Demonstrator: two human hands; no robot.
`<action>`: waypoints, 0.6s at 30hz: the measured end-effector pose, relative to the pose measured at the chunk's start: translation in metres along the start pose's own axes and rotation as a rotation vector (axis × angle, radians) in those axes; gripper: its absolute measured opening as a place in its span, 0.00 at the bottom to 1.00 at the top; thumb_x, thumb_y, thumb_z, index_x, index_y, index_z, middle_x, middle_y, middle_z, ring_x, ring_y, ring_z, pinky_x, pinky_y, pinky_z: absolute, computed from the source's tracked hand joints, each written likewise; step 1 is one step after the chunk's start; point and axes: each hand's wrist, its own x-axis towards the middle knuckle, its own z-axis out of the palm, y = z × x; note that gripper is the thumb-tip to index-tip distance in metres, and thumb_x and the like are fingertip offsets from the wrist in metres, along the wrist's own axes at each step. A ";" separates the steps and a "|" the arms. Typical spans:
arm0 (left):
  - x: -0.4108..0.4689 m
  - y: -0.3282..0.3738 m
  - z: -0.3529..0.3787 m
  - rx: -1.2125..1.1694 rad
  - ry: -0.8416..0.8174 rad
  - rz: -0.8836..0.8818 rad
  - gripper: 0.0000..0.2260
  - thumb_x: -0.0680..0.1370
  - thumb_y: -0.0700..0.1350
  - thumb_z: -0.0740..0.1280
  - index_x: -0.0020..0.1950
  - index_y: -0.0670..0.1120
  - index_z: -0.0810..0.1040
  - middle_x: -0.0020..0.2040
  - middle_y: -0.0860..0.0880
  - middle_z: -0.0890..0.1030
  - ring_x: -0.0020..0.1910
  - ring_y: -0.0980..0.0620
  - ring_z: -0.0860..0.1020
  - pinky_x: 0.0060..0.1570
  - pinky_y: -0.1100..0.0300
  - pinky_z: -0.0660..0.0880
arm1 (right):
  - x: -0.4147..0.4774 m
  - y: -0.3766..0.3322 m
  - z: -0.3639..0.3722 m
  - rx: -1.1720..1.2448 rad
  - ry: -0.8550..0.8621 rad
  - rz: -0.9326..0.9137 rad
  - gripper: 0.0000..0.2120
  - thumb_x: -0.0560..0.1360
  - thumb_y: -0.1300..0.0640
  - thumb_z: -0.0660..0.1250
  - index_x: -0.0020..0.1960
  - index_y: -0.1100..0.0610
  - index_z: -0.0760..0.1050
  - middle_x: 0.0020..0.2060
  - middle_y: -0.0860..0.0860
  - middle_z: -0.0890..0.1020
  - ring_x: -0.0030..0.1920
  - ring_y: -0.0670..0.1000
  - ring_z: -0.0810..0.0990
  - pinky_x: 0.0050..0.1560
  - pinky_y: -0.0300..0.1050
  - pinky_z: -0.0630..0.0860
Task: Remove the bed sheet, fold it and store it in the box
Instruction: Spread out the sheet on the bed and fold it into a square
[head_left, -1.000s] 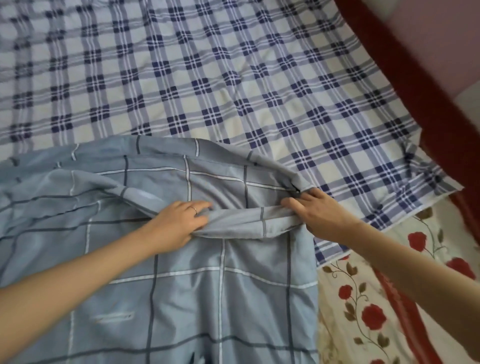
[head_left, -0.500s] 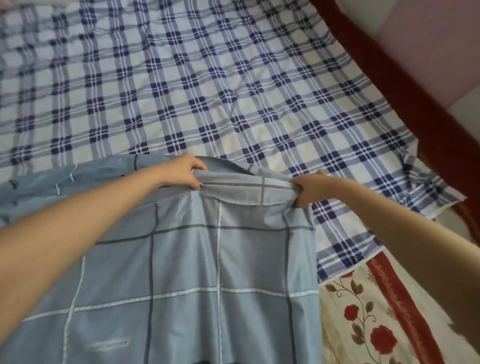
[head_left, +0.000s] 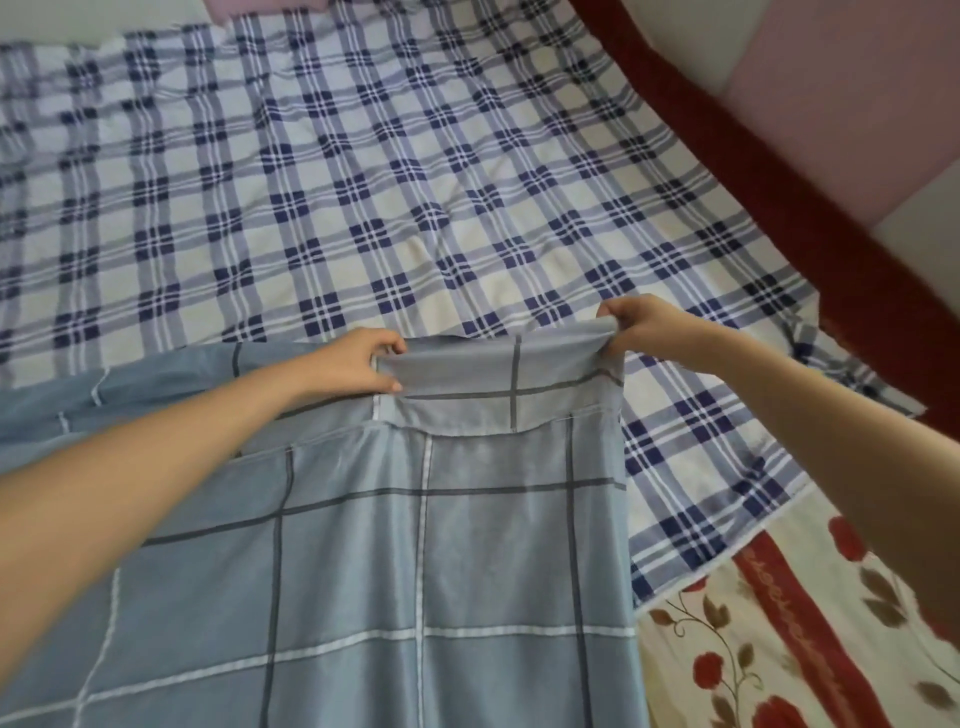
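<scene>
A grey-blue bed sheet (head_left: 415, 561) with dark and white grid lines lies partly folded on the near half of the bed. Its far edge is lifted and stretched taut between my hands. My left hand (head_left: 358, 361) grips that edge at its left end, fingers curled over the cloth. My right hand (head_left: 636, 325) pinches the right corner and holds it a little higher. The rest of the sheet hangs down towards me in layers. No box is in view.
Underneath, a blue-and-white plaid sheet (head_left: 363, 182) covers the bed. A floral mattress (head_left: 769, 639) with red roses shows at the lower right. A dark red bed frame (head_left: 769, 171) runs along the right side, with a pink wall beyond it.
Both hands have lifted the sheet's gathered edge and carried it away from me across the bed, spreading apart so the edge is now pulled straight and taut.
</scene>
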 end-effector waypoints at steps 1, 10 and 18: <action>0.003 -0.002 -0.003 -0.005 0.043 0.003 0.12 0.71 0.38 0.73 0.52 0.46 0.76 0.48 0.50 0.78 0.46 0.54 0.75 0.45 0.62 0.69 | 0.000 -0.001 -0.002 0.013 -0.014 -0.016 0.11 0.70 0.71 0.62 0.36 0.56 0.69 0.35 0.53 0.71 0.39 0.51 0.69 0.43 0.47 0.66; 0.031 -0.013 0.007 0.292 0.399 -0.071 0.06 0.74 0.39 0.70 0.50 0.39 0.80 0.46 0.42 0.77 0.50 0.41 0.75 0.48 0.53 0.70 | 0.023 0.009 0.004 -0.725 0.163 0.023 0.09 0.72 0.66 0.57 0.47 0.53 0.68 0.33 0.49 0.73 0.42 0.54 0.72 0.52 0.48 0.61; 0.034 -0.005 0.033 0.330 0.494 -0.044 0.08 0.78 0.48 0.63 0.54 0.47 0.76 0.57 0.51 0.73 0.55 0.50 0.73 0.56 0.53 0.61 | 0.042 0.009 0.036 -0.401 0.144 0.264 0.20 0.76 0.45 0.60 0.65 0.52 0.70 0.67 0.55 0.62 0.67 0.61 0.62 0.67 0.59 0.62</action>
